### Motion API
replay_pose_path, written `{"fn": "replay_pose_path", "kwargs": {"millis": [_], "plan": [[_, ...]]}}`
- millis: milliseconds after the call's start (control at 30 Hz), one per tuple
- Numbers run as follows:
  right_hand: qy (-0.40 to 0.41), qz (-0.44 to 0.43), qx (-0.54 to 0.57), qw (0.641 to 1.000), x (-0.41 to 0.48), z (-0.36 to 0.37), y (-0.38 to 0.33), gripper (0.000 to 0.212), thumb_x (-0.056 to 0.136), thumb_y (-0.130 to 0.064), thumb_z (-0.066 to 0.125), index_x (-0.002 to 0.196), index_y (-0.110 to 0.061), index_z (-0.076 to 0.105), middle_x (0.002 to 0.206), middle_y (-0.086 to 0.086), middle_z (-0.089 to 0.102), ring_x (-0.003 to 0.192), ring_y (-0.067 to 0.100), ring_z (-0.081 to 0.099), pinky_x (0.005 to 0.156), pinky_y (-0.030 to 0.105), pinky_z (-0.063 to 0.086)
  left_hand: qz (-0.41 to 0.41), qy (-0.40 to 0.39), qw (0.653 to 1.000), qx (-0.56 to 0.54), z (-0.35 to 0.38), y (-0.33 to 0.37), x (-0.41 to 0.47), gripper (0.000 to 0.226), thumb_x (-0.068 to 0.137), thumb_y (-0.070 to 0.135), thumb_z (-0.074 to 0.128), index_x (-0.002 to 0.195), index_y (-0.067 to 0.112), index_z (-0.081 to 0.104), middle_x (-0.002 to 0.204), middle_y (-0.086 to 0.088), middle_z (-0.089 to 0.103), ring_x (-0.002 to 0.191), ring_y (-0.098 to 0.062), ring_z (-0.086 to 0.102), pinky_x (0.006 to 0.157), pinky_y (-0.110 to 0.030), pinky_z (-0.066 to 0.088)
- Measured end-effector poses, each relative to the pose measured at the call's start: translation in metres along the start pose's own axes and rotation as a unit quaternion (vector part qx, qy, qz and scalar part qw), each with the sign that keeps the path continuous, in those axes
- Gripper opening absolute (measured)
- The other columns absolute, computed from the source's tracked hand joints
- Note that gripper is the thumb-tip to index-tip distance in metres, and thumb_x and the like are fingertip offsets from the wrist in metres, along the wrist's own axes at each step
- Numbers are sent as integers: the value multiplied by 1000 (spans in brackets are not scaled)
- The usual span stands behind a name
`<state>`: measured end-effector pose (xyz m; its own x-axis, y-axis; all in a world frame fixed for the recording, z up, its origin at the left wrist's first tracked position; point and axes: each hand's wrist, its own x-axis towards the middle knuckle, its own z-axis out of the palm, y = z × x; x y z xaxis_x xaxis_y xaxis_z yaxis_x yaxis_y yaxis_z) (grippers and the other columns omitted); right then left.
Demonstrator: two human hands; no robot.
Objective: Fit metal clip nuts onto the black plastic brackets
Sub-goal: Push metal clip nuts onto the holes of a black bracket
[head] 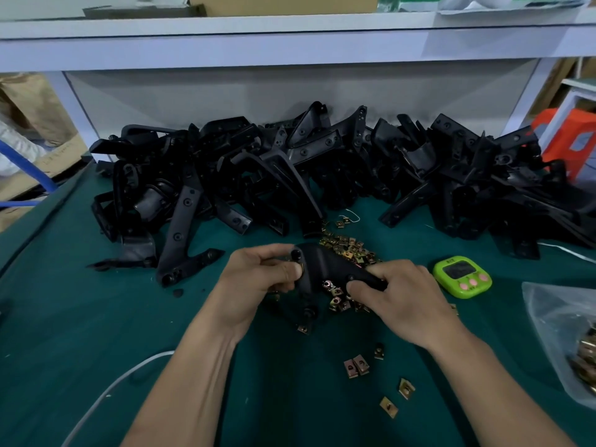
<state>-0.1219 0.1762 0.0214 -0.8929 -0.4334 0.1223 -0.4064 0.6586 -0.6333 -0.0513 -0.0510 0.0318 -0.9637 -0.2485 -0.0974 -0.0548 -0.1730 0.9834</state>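
Black plastic bracket [325, 261] is held at both ends, likely to steady it. The left hand [264, 279] curls round one end, its thumb pressing a brass clip nut [302, 270] on, and the right hand [400, 291] grasps the other. Just beyond the fingertips lie loose nuts [346, 250], handy for refills.

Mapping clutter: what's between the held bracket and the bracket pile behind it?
Head view: loose clip nuts heaped on the green mat, between held bracket and bracket pile.
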Motion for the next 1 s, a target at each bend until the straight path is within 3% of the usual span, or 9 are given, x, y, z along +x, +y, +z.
{"fn": "replay_pose_path", "kwargs": {"millis": [167,300,400,467,533,600,733,867,1000], "plan": [[8,25,77,997,0,-3,-2,50,88,-46,70,58,-11,52,54,12,55,46,13,45,50,41,42,33,-8,998,-60,7,3,1,18,75,19,80,92,19,83,78,1,73,61,-7,58,60,-18,50],[47,37,115,992,0,-4,-3,46,89,-44,71,51,-22,58,49,8,55,44,11,45,47,38,39,46,178,977,-104,-9,4,6,14,86,8,73,83,19,83,88,-8,79,60,-8,62,59,-19,53],[74,42,117,989,2,-3,-2,48,90,-45,71,49,-25,57,44,1,51,45,12,45,47,37,39,37,276,959,58,-23,2,9,21,79,10,75,74,28,82,79,0,78,58,-12,59,62,-26,51],[78,45,113,990,2,-1,-3,47,90,-46,70,50,-26,57,45,1,51,45,12,46,47,38,39,19,273,930,244,-21,-1,8,21,75,20,74,74,40,80,75,14,76,66,-13,63,67,-27,50],[76,45,102,991,2,0,-4,44,90,-48,69,51,-30,58,45,0,53,45,13,47,46,39,39,14,252,865,434,-12,-3,3,12,78,33,72,78,43,78,75,14,75,75,-16,66,65,-25,46],[78,42,90,992,2,2,-6,42,89,-49,69,52,-32,59,48,2,57,45,19,51,47,41,40,4,212,826,523,-5,-3,0,7,80,40,70,80,41,77,77,11,72,79,-21,66,63,-27,46],[82,43,79,993,2,4,-7,41,90,-48,70,53,-32,60,50,5,59,48,24,55,46,41,40,-40,144,844,515,-9,1,0,7,77,43,78,77,40,73,80,19,68,83,-12,64,72,-28,53],[92,56,104,989,3,4,-4,46,91,-46,71,53,-21,59,47,9,52,44,17,45,44,36,33,5,150,876,459,1,-3,-1,10,77,40,81,76,43,72,73,25,67,76,-1,62,61,-21,42],[112,77,133,982,5,2,-3,58,90,-46,70,59,0,54,48,8,46,44,15,39,49,31,29,67,175,842,505,18,-14,1,12,75,47,82,82,40,76,83,19,61,87,-11,56,78,-30,48]]}}
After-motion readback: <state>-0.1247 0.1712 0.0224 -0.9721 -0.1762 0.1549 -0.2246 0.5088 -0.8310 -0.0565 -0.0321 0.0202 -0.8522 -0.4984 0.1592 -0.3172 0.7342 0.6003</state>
